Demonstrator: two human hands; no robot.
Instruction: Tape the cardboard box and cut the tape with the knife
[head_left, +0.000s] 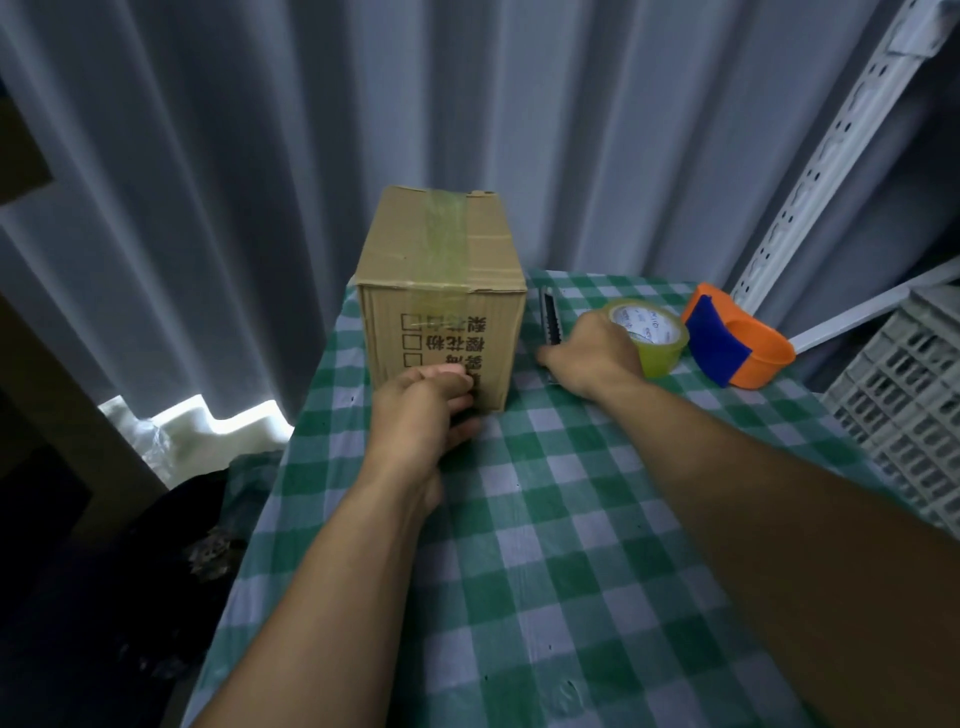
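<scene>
While the left hand (421, 400) touches the box (441, 291), the right hand (592, 353) covers the knife (550, 314).

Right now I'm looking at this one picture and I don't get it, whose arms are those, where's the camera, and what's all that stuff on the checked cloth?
No machine here: the arms belong to a person wearing a wide-angle camera on the head, so you look forward and down along them.

The surface is a table under a green and white checked cloth. On it stands a cardboard box with a strip of clear tape already running over its top and down the near face.

The left hand is curled against the lower front of the box; whether its grip holds anything is unclear.

The right hand rests over a knife lying beside the box; its fingers are hidden, so a closed grip cannot be confirmed.

Just right of that hand sit a roll of clear tape and an orange and blue tape dispenser.
</scene>
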